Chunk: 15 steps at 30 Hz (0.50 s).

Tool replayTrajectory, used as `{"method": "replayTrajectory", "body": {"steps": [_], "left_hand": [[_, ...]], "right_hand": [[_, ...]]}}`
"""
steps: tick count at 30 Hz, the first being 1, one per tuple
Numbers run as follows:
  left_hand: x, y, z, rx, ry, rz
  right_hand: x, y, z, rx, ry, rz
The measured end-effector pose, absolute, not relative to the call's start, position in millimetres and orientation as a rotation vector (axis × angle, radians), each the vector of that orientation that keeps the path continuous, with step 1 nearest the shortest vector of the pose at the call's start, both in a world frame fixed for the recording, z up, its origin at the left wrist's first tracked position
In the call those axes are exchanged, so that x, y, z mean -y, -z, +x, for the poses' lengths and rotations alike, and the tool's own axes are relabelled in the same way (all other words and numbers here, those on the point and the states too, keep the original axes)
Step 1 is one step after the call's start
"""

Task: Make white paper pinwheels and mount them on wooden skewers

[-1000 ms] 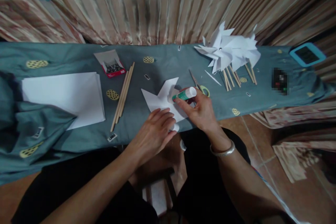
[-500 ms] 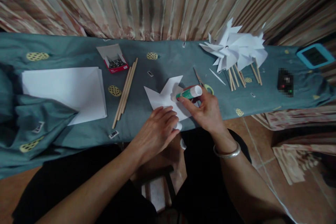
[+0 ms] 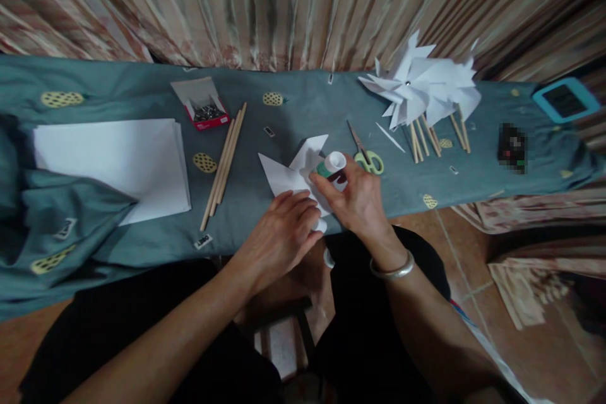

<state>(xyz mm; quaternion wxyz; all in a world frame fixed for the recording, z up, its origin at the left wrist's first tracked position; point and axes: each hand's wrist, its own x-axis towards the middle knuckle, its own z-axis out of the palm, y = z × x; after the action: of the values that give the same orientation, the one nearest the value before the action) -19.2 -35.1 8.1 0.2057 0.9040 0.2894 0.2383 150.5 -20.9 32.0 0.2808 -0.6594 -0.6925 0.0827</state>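
R hand (image 3: 360,199): closed round the glue stick (image 3: 331,164), held tilted over the paper, white end up; lower tip hidden by the fingers, so contact can't be confirmed.
L hand (image 3: 284,224): laid on the near side of the paper, fingers slightly bent, white cap (image 3: 320,226) pinched btwn thumb & index.
Cut paper (image 3: 296,175): spread on the cloth (image 3: 307,101) nr the front edge, under both hands, pointed flaps sticking out.
Scissors (image 3: 363,153): laid just beyond R hand, green handles.
Sticks (image 3: 223,167): grouped L of the paper.
Red box (image 3: 213,123): lid up, small metal bits inside, set nr the sticks' far ends.
Paper stack (image 3: 113,164): far L, partly covered by a cloth fold.
Pinwheels (image 3: 416,85): piled back R, handles pointed nearer.
Blue-framed gadget (image 3: 565,100): R end, w/ a pixelated dark item (image 3: 514,146) nearby.
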Motion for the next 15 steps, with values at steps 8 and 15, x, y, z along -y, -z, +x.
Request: {"method": "replayTrajectory", "body": {"steps": [8,15], "left_hand": [[34.7,-8.7,-19.0,-0.811,-0.652,2.51],[34.0,-9.7,-18.9,-0.806,-0.666,2.502]], "right_hand": [[19.9,-35.5,154.1,1.947,-0.267,-1.711],[13.1,-50.2,158.1,2.083,-0.382,-1.686]]}}
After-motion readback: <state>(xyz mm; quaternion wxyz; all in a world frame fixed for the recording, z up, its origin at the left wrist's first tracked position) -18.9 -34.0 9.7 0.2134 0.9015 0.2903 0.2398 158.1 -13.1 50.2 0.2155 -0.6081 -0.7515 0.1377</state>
